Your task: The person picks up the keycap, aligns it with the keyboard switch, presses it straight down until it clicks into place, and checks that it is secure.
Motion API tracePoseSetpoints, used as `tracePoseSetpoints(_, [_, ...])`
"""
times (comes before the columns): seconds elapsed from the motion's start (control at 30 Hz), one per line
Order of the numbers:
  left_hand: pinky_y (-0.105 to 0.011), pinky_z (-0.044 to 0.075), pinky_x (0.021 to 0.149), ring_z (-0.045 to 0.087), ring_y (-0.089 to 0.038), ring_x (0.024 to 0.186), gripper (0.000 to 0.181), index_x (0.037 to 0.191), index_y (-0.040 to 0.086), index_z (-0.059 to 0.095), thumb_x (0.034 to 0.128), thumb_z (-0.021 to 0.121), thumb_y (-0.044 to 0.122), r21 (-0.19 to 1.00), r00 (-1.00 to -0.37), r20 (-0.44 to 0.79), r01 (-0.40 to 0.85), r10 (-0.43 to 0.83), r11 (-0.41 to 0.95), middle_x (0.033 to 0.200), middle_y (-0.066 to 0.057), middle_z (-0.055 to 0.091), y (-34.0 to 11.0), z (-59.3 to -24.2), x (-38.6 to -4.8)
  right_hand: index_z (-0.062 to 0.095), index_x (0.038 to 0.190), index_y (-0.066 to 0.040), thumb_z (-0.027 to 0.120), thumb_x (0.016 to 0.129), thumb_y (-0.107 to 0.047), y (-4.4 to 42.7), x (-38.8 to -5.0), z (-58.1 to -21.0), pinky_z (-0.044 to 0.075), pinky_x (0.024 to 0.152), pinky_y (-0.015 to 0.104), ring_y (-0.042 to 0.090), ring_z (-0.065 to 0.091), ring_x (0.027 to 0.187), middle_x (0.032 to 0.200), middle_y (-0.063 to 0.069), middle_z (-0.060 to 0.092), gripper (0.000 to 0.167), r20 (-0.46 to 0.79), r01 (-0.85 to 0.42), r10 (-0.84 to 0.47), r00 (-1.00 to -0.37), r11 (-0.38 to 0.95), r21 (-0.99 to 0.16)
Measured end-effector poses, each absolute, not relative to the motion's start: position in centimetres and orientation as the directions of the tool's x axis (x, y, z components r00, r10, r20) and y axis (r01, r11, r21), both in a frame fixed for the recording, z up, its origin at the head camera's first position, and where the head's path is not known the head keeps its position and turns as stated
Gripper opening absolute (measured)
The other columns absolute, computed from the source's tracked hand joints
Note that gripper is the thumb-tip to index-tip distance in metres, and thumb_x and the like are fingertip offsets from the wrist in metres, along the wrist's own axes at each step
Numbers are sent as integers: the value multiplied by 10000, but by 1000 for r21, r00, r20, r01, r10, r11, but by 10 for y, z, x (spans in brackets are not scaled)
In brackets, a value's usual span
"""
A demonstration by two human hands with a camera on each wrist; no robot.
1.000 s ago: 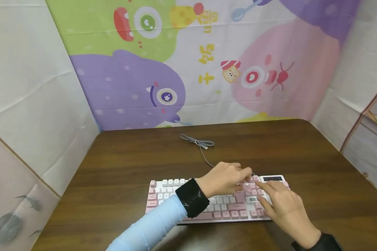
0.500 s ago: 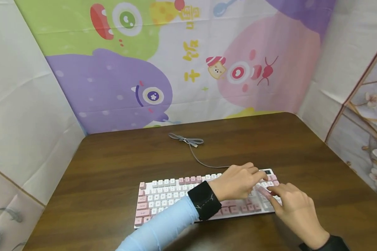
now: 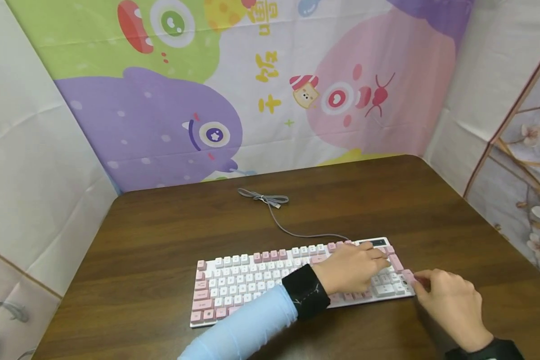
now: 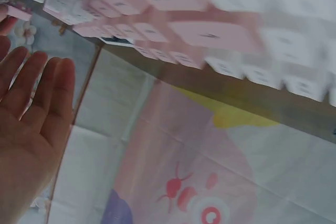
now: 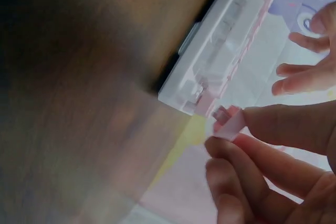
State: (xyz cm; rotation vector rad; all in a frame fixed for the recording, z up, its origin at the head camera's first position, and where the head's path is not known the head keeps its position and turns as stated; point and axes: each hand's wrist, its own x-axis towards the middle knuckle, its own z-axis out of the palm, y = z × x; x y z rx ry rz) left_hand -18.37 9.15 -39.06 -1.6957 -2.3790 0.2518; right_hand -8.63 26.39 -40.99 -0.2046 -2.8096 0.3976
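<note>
Between the thumb and fingers of my right hand (image 3: 452, 305) is a pink keycap (image 5: 231, 125), its hollow underside and stem showing in the right wrist view. The keycap is just off the right front corner of a pink and white keyboard (image 3: 243, 280). Over the right part of that keyboard lies my left hand (image 3: 353, 267), fingers extended and loose, with no object visible in it. The left wrist view shows the left palm and straight fingers (image 4: 50, 93). Whether its fingertips touch keys cannot be told.
A grey cable (image 3: 292, 233) leads from the keyboard's back edge to a tied bundle (image 3: 263, 198) with a plug. Keyboard and cable lie on a brown wooden table (image 3: 162, 225). Behind it hangs a cartoon-printed cloth (image 3: 162, 125), with pale cloth walls (image 3: 31, 115) at both sides.
My right hand has moved right and away from the left hand, carrying the keycap to the keyboard's corner. The left hand has shifted slightly over the right keys. The head view has turned slightly.
</note>
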Motion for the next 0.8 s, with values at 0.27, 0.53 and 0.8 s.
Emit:
tracePoseSetpoints(0.27, [-255, 367, 970, 359, -29, 1245, 460, 1348, 320, 409, 894, 481, 319, -252, -348, -93, 915, 933, 316, 1379, 199, 392, 110, -401, -169, 733, 869, -127, 661, 771, -241, 268, -94, -412, 382, 420, 411, 345, 589, 597, 857, 193, 674, 167, 24, 189, 208, -978, 925, -331])
tracePoseSetpoints(0.53, [-306, 268, 1044, 240, -5, 1306, 580, 1411, 381, 248, 882, 486, 376, -262, -416, -194, 895, 889, 361, 1450, 248, 227, 113, -414, -165, 728, 763, -130, 668, 753, -174, 261, -97, -418, 381, 412, 419, 319, 583, 569, 728, 135, 667, 75, 82, 125, 156, -984, 946, -299])
tracePoseSetpoints(0.8, [-291, 284, 1010, 304, 23, 1219, 536, 1381, 415, 299, 875, 474, 384, -294, -449, -149, 871, 881, 394, 1407, 289, 277, 117, -421, -161, 574, 559, -86, 707, 661, -90, 255, -95, -429, 353, 364, 441, 345, 517, 462, 521, 75, 531, 168, 365, -18, 64, -929, 976, -218])
